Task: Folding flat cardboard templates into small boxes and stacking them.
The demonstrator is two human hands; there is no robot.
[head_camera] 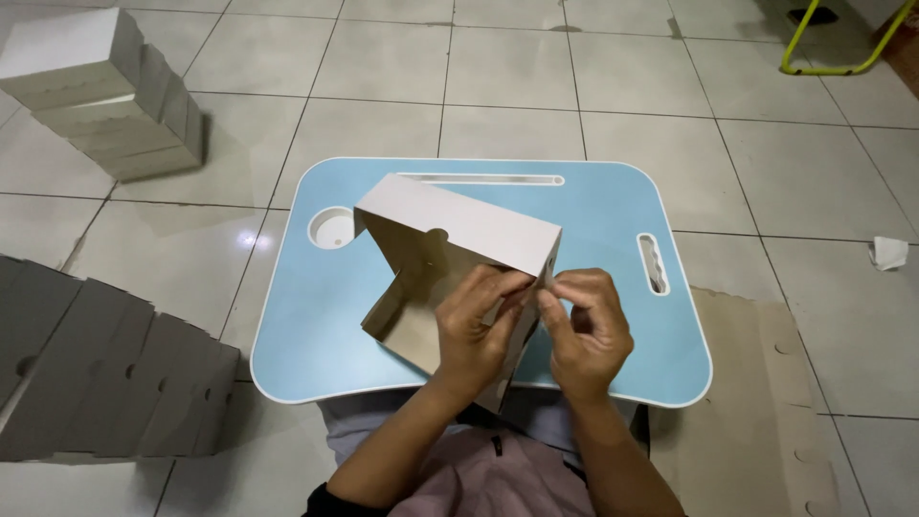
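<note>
Half-folded grey cardboard box point(450, 258) propped tilted on near half of light-blue lap table point(613, 211). I see left hand point(479, 325), right hand point(586, 330) both pinching its near-right corner flap. My worry: pinch slips, flap creases or tears, box tips. Far left: stacked finished boxes point(105, 91).

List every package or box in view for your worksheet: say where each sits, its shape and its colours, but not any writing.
Half-folded carton: on the blue lap table, grey-white card, held by the left hand and right hand.
Finished boxes: stacked upper left on the tiled floor, grey-white, rectangular.
Flat blanks: fanned at lower left, grey, with round holes.
Flat card sheet: lower right, brownish, lying flat on the floor.
</note>
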